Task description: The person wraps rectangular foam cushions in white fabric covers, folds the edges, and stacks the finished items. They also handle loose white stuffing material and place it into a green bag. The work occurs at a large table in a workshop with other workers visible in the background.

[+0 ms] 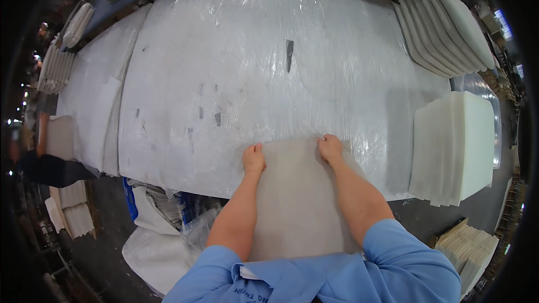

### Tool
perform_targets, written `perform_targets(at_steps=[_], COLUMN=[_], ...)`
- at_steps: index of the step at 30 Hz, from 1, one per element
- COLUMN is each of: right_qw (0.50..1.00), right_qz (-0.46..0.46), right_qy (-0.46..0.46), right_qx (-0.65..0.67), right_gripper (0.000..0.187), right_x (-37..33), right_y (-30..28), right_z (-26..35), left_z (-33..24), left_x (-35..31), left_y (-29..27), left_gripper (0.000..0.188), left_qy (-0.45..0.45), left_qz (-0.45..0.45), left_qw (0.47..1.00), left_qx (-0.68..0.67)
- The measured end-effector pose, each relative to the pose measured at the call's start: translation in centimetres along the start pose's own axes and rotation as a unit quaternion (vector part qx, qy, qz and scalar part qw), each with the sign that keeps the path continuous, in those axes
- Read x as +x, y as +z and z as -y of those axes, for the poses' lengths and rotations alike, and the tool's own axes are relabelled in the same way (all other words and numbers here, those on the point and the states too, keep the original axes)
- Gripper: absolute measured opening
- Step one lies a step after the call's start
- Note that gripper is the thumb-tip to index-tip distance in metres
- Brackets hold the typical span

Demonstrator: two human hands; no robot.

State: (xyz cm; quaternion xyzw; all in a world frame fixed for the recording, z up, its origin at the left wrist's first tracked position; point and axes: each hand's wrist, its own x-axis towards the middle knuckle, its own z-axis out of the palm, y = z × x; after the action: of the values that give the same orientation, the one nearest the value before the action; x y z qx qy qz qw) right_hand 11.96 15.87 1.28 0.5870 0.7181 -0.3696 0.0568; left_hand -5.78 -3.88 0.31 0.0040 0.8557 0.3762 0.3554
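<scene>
A beige, flat fabric cover (297, 196), roughly rectangular, spans from my body to the near part of the plastic-wrapped table (252, 73). My left hand (254, 159) is closed on its far left corner. At the far right corner, my right hand (330, 148) pinches the edge in the same way. The far edge between both hands looks fairly straight and taut. Whether a pad lies inside the fabric I cannot tell. Its near end is hidden by my blue shirt.
White foam pads (449, 146) stand stacked on the table's right side, with another stack (443, 28) behind. Lower left, a blue crate (130, 199) holds folded fabric beside white bags (160, 252). At the far left another person (50, 165) handles a beige piece. More pads (463, 249) sit lower right.
</scene>
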Motion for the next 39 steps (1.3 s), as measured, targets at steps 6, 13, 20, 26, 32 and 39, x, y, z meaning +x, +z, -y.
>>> perform_targets(at_steps=[6,13,20,26,32,39], right_qw=[0.957,0.982,0.997,0.996,0.99,0.967], right_qz=[0.285,0.151,-0.066,-0.074,0.132,0.175], right_qy=[0.056,0.09,0.019,-0.01,0.006,-0.005], right_qx=[-0.019,0.065,0.019,0.056,0.041,-0.183], right_gripper=[0.021,0.028,0.027,0.027,0.032,0.048], right_x=[-1.3,-1.9,-3.0,-2.4,-0.6,1.6], right_y=[-1.6,2.4,4.6,4.7,0.9,-6.8], right_z=[3.9,3.8,3.5,3.4,3.0,-0.9], left_z=[-2.0,-0.9,-0.9,0.5,-1.8,0.5], left_x=[-0.4,-1.9,-1.7,-0.5,-1.2,-0.7], left_y=[-0.4,0.7,2.1,3.2,-0.4,-4.0], left_gripper=[0.038,0.042,0.043,0.043,0.044,0.044], left_qy=[-0.214,-0.108,-0.073,-0.026,-0.079,0.107], left_qz=[0.025,-0.024,-0.088,-0.133,0.014,0.029], left_qw=[0.959,0.984,0.993,0.991,0.994,0.967], left_qx=[-0.184,-0.14,-0.031,0.015,-0.068,0.231])
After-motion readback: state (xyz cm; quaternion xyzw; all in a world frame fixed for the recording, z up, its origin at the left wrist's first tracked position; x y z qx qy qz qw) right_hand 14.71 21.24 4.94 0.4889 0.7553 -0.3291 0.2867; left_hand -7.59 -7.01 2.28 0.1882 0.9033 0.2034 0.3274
